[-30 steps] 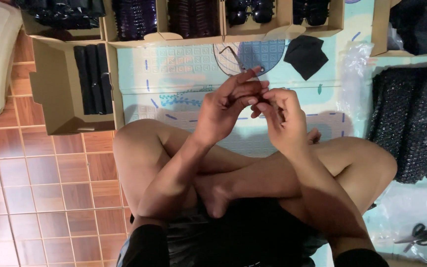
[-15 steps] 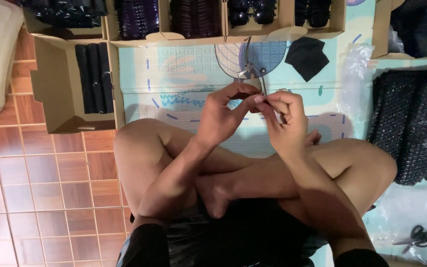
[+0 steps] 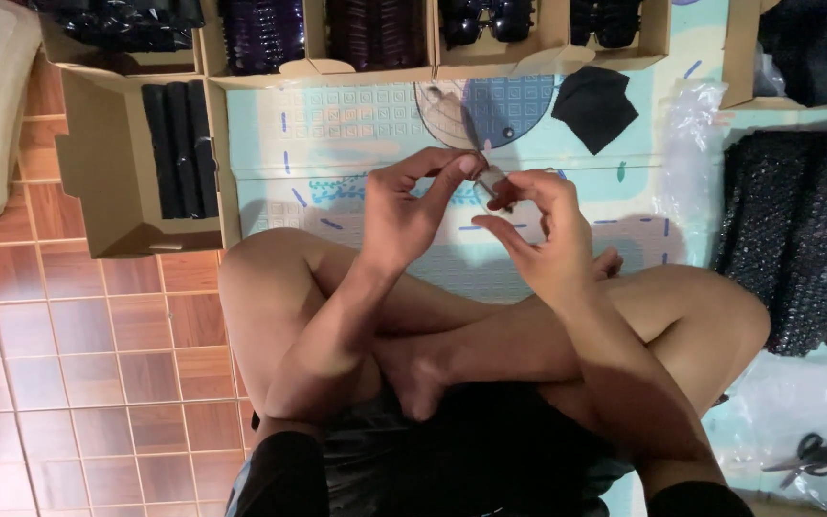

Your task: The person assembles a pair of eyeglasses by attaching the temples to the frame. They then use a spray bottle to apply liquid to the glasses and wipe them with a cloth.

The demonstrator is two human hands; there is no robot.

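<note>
A small clear piece (image 3: 492,180) with a dark red part sits between the two hands, above the crossed legs (image 3: 490,325) of the person who sits on the floor. What kind of thing it is, I cannot tell; it is too small. The left hand (image 3: 404,213) pinches its upper end with thumb and fingertips, so this grip is closed on the piece. The right hand (image 3: 540,230) holds its lower end with thumb and forefinger, also a closed grip, while the other fingers are spread and loose. The two hands almost touch each other at the piece.

Under the hands lies a light blue mat (image 3: 337,153) with a pattern. Just beyond the hands, on the mat, lies a round thin sheet (image 3: 519,105), partly clear and partly blue. Beside it, further to the right, lies a black cloth (image 3: 597,103).

Beyond these stands a row of open cardboard boxes (image 3: 375,69) with dark things inside. Far to the left of the left hand, one more cardboard box (image 3: 117,182) holds black long pieces (image 3: 176,148) and stands on the brown tiled floor (image 3: 69,383). To the right of the right hand are black bundles in bubble wrap (image 3: 796,230). Near the person's right knee, well apart from the hands, lie black scissors (image 3: 806,458) on clear plastic.
</note>
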